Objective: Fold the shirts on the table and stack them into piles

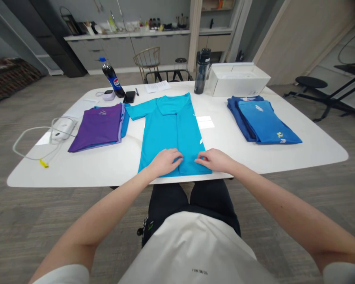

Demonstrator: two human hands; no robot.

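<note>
A turquoise short-sleeved shirt (162, 134) lies on the white table in front of me, collar pointing away. Its right side is folded inward, leaving a straight edge down the middle; the left sleeve sticks out. My left hand (167, 161) rests on the lower part of the shirt, its loosely bent fingers reaching that folded edge. Near the lower right edge, my right hand (215, 159) touches the cloth with loosely curled fingers, slightly apart. No cloth shows pinched in either hand.
Folded purple shirts (97, 126) lie left, folded blue shirts (263, 120) right. Behind stand a cola bottle (112, 79), a dark tumbler (201, 73) and a white box (238, 81). A phone (129, 97) and a white device with a cable (62, 128) are on the table's left.
</note>
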